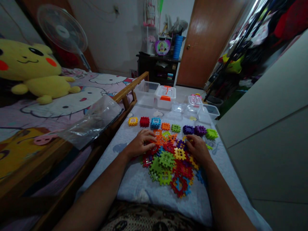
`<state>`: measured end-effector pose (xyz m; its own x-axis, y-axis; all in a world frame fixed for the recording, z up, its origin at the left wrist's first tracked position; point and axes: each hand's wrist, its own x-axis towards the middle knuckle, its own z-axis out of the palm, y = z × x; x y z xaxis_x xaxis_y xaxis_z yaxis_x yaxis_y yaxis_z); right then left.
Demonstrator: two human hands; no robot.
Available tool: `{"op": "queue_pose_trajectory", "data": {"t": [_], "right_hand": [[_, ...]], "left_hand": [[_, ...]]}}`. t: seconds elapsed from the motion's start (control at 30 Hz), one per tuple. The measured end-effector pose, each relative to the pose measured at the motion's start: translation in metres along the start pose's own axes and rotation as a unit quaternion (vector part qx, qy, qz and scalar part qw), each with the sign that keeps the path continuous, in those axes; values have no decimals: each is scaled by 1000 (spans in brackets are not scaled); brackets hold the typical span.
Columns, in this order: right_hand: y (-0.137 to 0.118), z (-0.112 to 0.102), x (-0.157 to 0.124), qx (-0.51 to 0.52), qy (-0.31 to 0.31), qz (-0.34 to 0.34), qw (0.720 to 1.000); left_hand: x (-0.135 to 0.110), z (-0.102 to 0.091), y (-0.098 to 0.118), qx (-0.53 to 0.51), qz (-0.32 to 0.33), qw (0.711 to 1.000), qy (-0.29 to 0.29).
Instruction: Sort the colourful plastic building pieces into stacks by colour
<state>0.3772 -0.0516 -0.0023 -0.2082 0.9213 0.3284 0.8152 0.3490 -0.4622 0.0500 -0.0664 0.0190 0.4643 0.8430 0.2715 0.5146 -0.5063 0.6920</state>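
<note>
A loose pile of plastic interlocking block pieces in several colours lies before me, with a green windowed piece (pixel 167 160) and a yellow windowed piece (pixel 180 154) on top. My left hand (pixel 141 143) rests at the pile's left edge, fingers apart and touching orange pieces (pixel 159 138). On the opposite side, my right hand (pixel 197 147) touches the edge near a purple piece (pixel 181 144); its fingers are bent and loosely apart, tips partly hidden. Behind the pile runs a row of assembled block cubes, including a yellow cube (pixel 132 121), a red cube (pixel 144 121) and a blue cube (pixel 155 123).
Clear plastic bins, one with an orange-latched lid (pixel 166 93), stand at the table's far end. A wooden bed rail (pixel 131 86) borders the left, with a plastic bag (pixel 92 120) over it. A white cabinet (pixel 267 128) flanks the right.
</note>
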Motion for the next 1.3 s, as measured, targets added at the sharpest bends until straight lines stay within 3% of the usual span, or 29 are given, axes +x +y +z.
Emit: {"op": "queue_pose_trajectory", "data": {"t": [0.43, 0.57, 0.7, 0.97, 1.13, 1.23, 1.3], "right_hand": [[3, 2, 1, -6, -9, 0, 1000], [4, 2, 1, -5, -12, -5, 1000], [3, 1, 1, -3, -12, -5, 1000], [-1, 0, 1, -9, -16, 2, 1000], [0, 0, 1, -5, -19, -1, 1000], [0, 0, 1, -7, -19, -4, 1000], [0, 0, 1, -10, -19, -3, 1000]], "left_hand": [[2, 0, 6, -154, -45, 979, 123], [2, -1, 8, -118, -82, 972, 188], [0, -5, 5, -39, -53, 969, 239], [-2, -6, 3, 191, 12, 975, 116], [-3, -5, 9, 123, 4, 990, 75], [-4, -15, 8, 76, -4, 995, 59], [-4, -25, 5, 79, 2, 997, 12]]}}
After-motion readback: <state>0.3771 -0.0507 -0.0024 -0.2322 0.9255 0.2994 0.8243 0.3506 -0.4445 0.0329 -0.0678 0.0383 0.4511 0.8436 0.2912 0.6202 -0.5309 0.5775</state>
